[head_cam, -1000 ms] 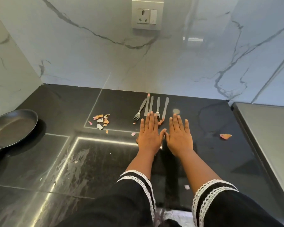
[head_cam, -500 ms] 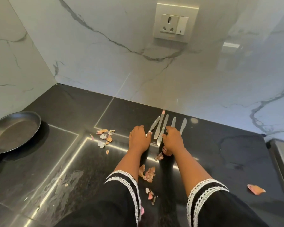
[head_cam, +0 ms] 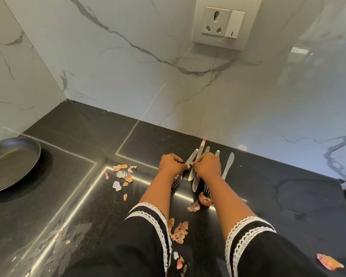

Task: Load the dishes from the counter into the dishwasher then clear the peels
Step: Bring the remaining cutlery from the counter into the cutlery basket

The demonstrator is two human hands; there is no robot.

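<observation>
Cutlery lay in a loose row on the black counter, handles toward the marble wall, near the back edge and so at a full reach of both arms. The left hand curled its fingers round the leftmost fork, whose tines pointed back toward the person. The right hand closed over the middle pieces, apparently a spoon and a second fork, while the rightmost knife lay untouched just beside it. Both hands met at the fingertips, an arrangement judged to serve gathering the separate pieces into one bundle for a single carry to the dishwasher, which was out of view. Peels lay scattered left of the hands; more peels sat between the forearms, and one larger piece lay at the near right. These were probably left for the later clearing step. A dark pan rested at the far left, well apart. A wall socket was mounted above the cutlery
</observation>
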